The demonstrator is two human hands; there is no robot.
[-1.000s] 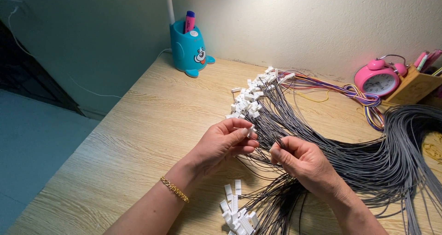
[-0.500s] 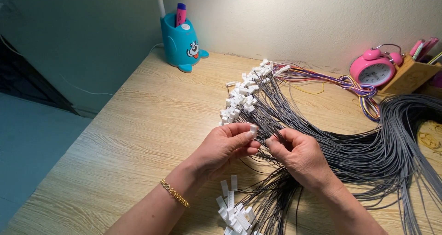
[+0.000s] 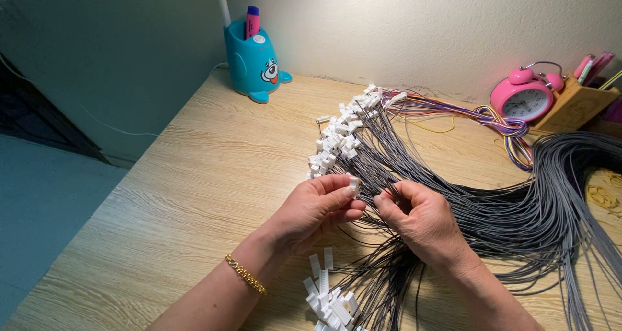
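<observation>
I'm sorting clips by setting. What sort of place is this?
Probably a home desk used for piecework: a wooden table against a wall, a pink alarm clock and a cartoon pen holder, with grey wires spread across it.

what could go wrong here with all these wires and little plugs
1. The left hand pinches one small white connector at its fingertips while the right hand grips thin grey wires; a hard tug might pull a wire loose from its plug.
2. The grey wires lie in a dense crossing bundle, so lifting one could drag or tangle its neighbours.
3. Loose white connectors sit near the desk's front edge and could be knocked off by a forearm.
</observation>
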